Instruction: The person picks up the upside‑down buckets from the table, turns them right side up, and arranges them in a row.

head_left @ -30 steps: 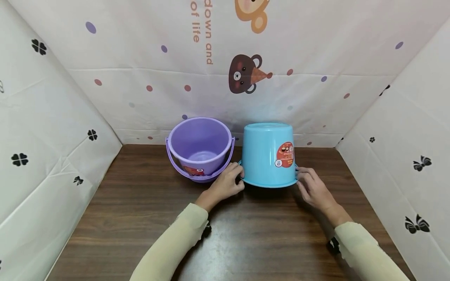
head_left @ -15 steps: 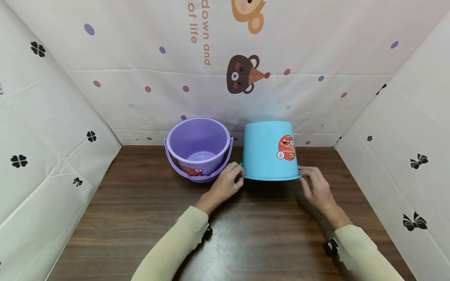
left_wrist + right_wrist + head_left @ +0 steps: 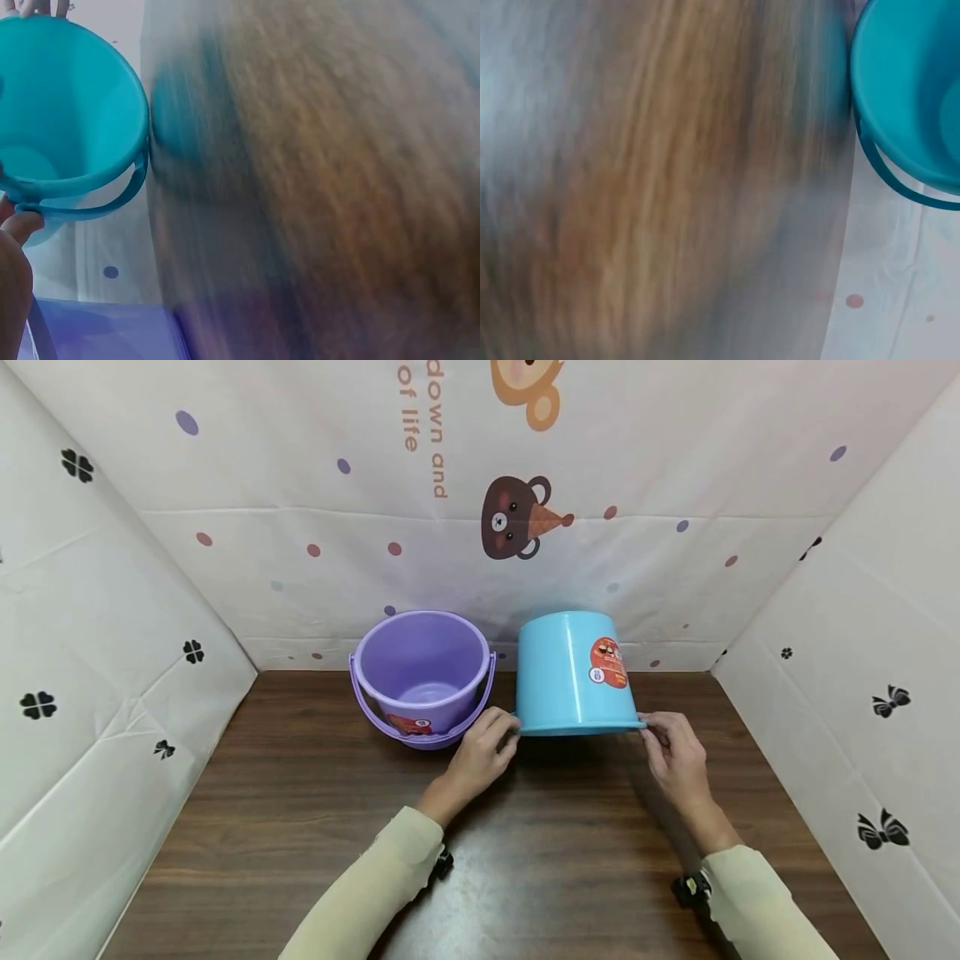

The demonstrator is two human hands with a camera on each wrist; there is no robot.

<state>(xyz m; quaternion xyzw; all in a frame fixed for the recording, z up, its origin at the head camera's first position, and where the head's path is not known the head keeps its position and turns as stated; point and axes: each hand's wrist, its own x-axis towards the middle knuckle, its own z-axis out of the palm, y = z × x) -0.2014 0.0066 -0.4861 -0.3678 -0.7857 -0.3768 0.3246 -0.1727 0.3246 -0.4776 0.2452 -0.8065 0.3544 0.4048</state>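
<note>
A light-blue bucket (image 3: 570, 672) with a red label is upside down, its base tipped toward the back wall. In the left wrist view the inside of the blue bucket (image 3: 82, 90) shows, with its handle hanging along the rim. My left hand (image 3: 483, 752) pinches the left side of its rim by the handle joint, thumb beneath. My right hand (image 3: 677, 760) pinches the rim on the right. Close beside my left hand, a purple bucket (image 3: 423, 660) stands upright on the table, its handle lowered to the front.
The brown wood-grain table (image 3: 555, 860) runs back to a patterned white cloth wall (image 3: 300, 577). Similar cloth walls rise at the left and right sides. The purple bucket is close to the back wall.
The blue bucket has tipped backward: its front rim has risen and its base is out of sight. My right hand has moved slightly up and right, while my left has barely moved.
</note>
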